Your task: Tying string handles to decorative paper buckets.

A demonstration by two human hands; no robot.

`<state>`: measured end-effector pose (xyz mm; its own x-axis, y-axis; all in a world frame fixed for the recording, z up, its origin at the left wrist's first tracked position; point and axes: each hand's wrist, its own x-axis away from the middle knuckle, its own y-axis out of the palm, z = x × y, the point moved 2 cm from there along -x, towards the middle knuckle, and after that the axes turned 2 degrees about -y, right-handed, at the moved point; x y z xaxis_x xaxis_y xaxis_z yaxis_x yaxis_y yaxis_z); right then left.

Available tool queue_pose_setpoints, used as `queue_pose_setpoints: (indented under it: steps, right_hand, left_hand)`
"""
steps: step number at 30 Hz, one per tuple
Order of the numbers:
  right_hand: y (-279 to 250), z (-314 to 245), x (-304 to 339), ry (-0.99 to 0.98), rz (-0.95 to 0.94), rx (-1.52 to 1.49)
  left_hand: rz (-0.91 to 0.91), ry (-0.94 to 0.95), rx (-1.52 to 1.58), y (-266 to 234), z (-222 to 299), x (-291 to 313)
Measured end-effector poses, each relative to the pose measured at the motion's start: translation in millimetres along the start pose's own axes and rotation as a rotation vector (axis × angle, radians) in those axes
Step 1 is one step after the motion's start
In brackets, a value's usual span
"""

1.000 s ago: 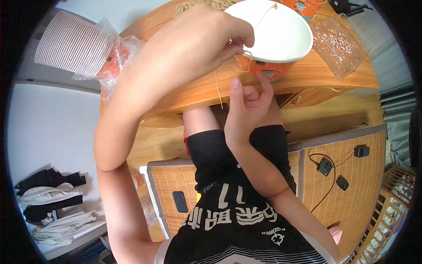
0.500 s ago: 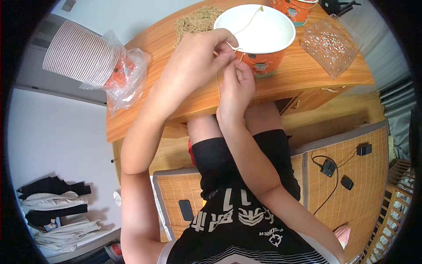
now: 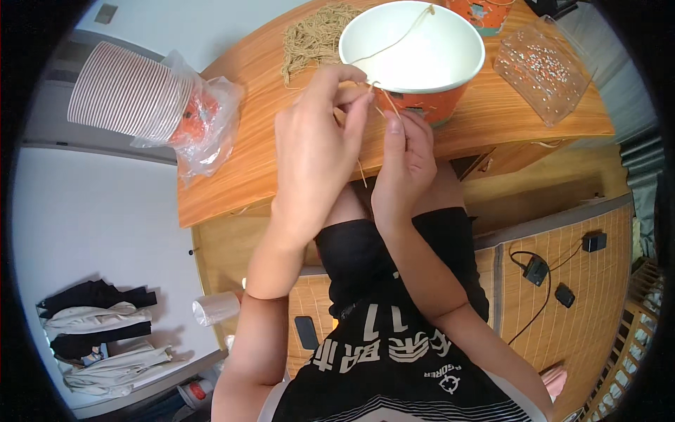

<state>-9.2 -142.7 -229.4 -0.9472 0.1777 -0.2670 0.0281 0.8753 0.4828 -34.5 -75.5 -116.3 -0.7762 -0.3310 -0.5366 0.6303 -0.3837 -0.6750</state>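
A paper bucket point(image 3: 437, 105), orange outside and white inside, stands at the desk's near edge, tilted toward me in the view. A thin tan cord point(image 3: 394, 50) runs from its far rim across the opening to the near left rim. There my left hand point(image 3: 314, 144) pinches the cord between thumb and fingers. Just right of it, my right hand point(image 3: 409, 158) is closed on another stretch of the same cord, thumb uppermost. Between the hands the cord forms a small loop in front of the bucket. A loose end dangles below my left fingers.
Tan cords point(image 3: 320, 41) lie in a heap behind my left hand. Nested buckets point(image 3: 126, 91) in a plastic bag lie at the left. Right of the bucket are a clear tray point(image 3: 545, 77) of small pieces and another orange bucket point(image 3: 485, 13). The wooden desk point(image 3: 242, 165) has a curved edge.
My hands have drawn apart, the right one moving rightward and the left one lower. The cord between them is more spread out. The whole view has shifted slightly.
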Motion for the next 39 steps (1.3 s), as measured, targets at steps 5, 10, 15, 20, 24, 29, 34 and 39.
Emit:
queue_pose_setpoints:
  steps: [5, 10, 15, 20, 24, 29, 34, 39]
  right_hand:
    - [6.7, 2.0, 1.3, 0.188, 0.003, -0.297]
    - [0.0, 9.4, 8.3, 0.24, -0.105, -0.217]
    - [3.5, 8.6, 6.2, 0.373, -0.104, -0.412]
    - [0.7, 3.5, 4.8, 0.314, -0.104, -0.415]
    - [-7.5, 13.1, 6.6, 0.132, -0.183, -0.035]
    - [-4.1, 1.3, 4.9, 0.126, -0.104, -0.214]
    - [-9.5, -1.8, -1.7, 0.05, -0.136, -0.195]
    - [-15.1, -7.2, -1.6, -0.035, -0.185, -0.115]
  left_hand:
    - [0.064, -0.15, 0.057, 4.7, -8.2, 11.1]
    - [0.006, -0.415, 0.376, 16.8, -29.5, 18.3]
    - [-0.035, -0.335, 0.152, 13.4, -26.8, 10.2]
    - [-0.041, -0.448, 0.479, 17.9, -28.4, 8.5]
    - [-0.211, -0.5, 0.82, 22.7, -31.6, 8.5]
    - [-0.257, -0.4, 0.957, 26.5, -37.3, 14.0]
    - [-0.246, -0.295, 1.142, 28.8, -32.5, 18.3]
    - [-0.331, -0.236, 0.988, 22.8, -35.7, 25.8]
